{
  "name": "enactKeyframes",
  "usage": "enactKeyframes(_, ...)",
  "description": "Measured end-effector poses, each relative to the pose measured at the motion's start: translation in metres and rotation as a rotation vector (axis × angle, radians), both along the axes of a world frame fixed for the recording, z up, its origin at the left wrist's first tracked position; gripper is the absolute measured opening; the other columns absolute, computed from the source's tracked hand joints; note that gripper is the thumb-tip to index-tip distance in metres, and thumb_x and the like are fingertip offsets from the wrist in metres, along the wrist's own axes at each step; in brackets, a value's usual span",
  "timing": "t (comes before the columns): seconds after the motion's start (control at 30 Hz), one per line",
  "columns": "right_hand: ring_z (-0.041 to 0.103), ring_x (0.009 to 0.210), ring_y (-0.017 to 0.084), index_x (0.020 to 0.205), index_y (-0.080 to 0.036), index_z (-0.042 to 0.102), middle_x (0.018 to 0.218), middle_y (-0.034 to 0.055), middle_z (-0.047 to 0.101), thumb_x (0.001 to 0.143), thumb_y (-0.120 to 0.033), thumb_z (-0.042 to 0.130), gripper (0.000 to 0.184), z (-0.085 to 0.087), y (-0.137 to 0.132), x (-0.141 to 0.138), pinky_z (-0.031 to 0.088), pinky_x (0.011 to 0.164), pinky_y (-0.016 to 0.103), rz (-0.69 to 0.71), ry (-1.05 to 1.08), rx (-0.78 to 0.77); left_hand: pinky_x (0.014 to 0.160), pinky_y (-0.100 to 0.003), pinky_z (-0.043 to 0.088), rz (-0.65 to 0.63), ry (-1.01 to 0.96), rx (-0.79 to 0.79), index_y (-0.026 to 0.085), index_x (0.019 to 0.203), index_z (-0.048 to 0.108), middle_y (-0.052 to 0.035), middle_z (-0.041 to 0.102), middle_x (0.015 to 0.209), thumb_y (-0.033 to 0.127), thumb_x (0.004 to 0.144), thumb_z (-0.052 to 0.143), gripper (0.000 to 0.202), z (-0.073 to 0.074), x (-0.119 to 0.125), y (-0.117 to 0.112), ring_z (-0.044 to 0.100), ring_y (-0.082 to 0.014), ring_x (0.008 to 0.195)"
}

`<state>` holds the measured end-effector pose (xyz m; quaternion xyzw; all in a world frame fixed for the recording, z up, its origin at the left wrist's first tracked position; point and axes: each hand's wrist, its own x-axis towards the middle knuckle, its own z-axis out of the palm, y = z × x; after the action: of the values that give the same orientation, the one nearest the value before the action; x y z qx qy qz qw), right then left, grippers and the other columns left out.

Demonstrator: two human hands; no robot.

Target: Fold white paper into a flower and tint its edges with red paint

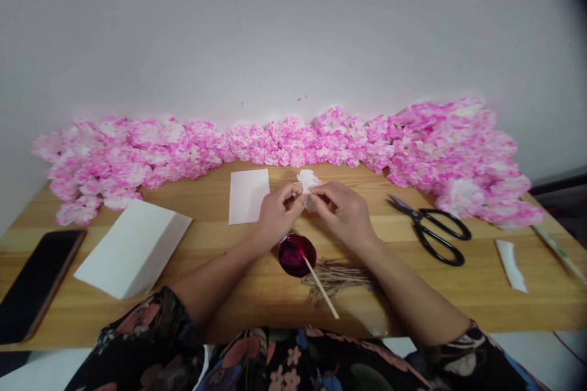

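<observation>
A white tissue-paper flower is pinched between my two hands above the middle of the table. My left hand grips its left side with thumb and fingers closed. On the right side, my right hand pinches its lower petals. Just below the hands sits a small bowl of dark magenta liquid, with a thin wooden stick leaning out of it. Beside the bowl, partly under my right forearm, lies a bundle of thin brown twig-like strands. A white paper sheet lies left of my left hand.
Pink-and-white paper flowers line the back of the wooden table along the wall. Black-handled scissors and a white strip lie right. A folded white paper stack and a phone lie left.
</observation>
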<state>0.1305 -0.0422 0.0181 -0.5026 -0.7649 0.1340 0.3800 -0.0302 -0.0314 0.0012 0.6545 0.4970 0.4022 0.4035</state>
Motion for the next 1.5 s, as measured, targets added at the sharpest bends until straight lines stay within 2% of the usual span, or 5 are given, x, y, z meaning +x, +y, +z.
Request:
enactKeyframes(0.23, 0.057, 0.064, 0.014, 0.083, -0.020, 0.068, 0.077, 0.0017, 0.068, 0.085, -0.027, 0.058, 0.012, -0.001, 0.004, 0.003, 0.041, 0.058, 0.026, -0.110, 0.169, -0.212, 0.058, -0.020, 0.038, -0.001, -0.060, -0.008, 0.017, 0.076, 0.056, 0.0025, 0.058, 0.068, 0.028, 0.084, 0.054, 0.014, -0.002, -0.001, 0.001, 0.049, -0.0092, 0.059)
enactKeyframes(0.6, 0.053, 0.066, 0.015, 0.085, -0.020, 0.068, 0.068, 0.0008, 0.060, 0.087, -0.024, 0.057, 0.012, 0.005, 0.004, 0.002, 0.038, 0.062, 0.028, -0.006, 0.068, -0.103, 0.059, -0.021, 0.039, -0.072, 0.040, 0.054, 0.018, 0.076, 0.056, 0.0011, 0.061, 0.069, 0.021, 0.080, 0.054, 0.006, 0.001, 0.002, -0.001, 0.053, -0.0107, 0.061)
enactKeyframes(0.8, 0.054, 0.069, 0.016, 0.086, -0.020, 0.068, 0.072, 0.0016, 0.062, 0.088, -0.023, 0.056, 0.012, 0.004, 0.003, 0.001, 0.038, 0.064, 0.029, 0.016, 0.065, -0.074, 0.052, -0.021, 0.031, -0.018, 0.078, 0.024, 0.017, 0.079, 0.058, 0.0044, 0.054, 0.059, 0.028, 0.083, 0.055, 0.012, 0.000, 0.002, -0.001, 0.042, -0.0082, 0.050)
enactKeyframes(1.13, 0.054, 0.063, 0.014, 0.082, -0.019, 0.067, 0.073, 0.0012, 0.064, 0.084, -0.028, 0.056, 0.014, 0.000, 0.008, 0.005, 0.040, 0.058, 0.027, -0.104, 0.228, -0.231, 0.063, -0.021, 0.043, -0.008, -0.030, 0.030, 0.017, 0.079, 0.060, -0.0001, 0.065, 0.075, 0.024, 0.084, 0.054, 0.010, 0.002, 0.002, 0.000, 0.057, -0.0117, 0.066)
enactKeyframes(1.5, 0.051, 0.062, 0.014, 0.080, -0.020, 0.067, 0.067, 0.0002, 0.057, 0.085, -0.032, 0.059, 0.015, 0.003, 0.006, 0.004, 0.038, 0.059, 0.027, -0.119, 0.136, -0.151, 0.062, -0.022, 0.042, -0.058, 0.105, 0.152, 0.018, 0.073, 0.059, 0.0003, 0.062, 0.067, 0.022, 0.082, 0.055, 0.011, 0.000, 0.002, -0.003, 0.055, -0.0118, 0.062)
